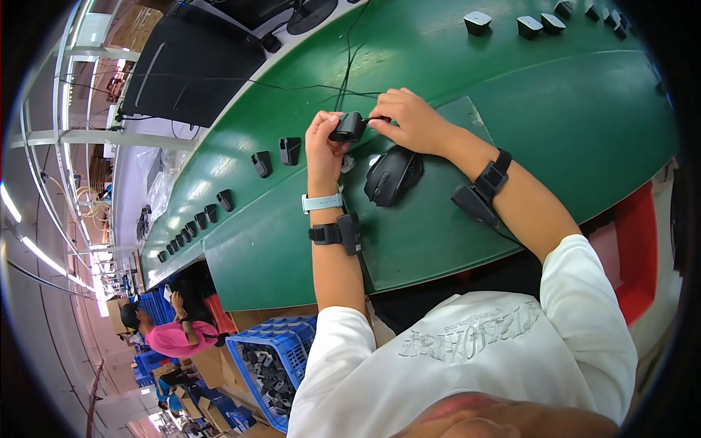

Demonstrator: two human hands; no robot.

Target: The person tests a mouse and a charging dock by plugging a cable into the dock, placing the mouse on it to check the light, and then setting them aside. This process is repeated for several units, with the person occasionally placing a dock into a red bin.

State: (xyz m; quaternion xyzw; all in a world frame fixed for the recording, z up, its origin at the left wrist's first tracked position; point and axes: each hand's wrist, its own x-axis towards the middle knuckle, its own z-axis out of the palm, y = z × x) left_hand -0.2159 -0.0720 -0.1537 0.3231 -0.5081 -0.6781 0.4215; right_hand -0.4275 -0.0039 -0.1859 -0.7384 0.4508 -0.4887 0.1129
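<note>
My left hand (320, 146) grips a small black block-shaped device (348, 128) between thumb and fingers, above the green table. On its right side, my right hand (416, 124) pinches the end of a thin black cable (375, 119) against the device. Whether the plug is inside it cannot be made out. Just below my hands lies a black computer mouse (394, 176) on a clear sheet (438, 241). A small pale thing (347, 163) shows beside my left wrist, partly hidden.
Similar black devices (290, 151) stand in a line along the left of the green table (263, 255); several more (477, 23) are at the upper right. A dark monitor (190, 62) is upper left. A blue crate (292, 343) of black parts, a red bin (637, 255) and a person (179, 337) are beyond.
</note>
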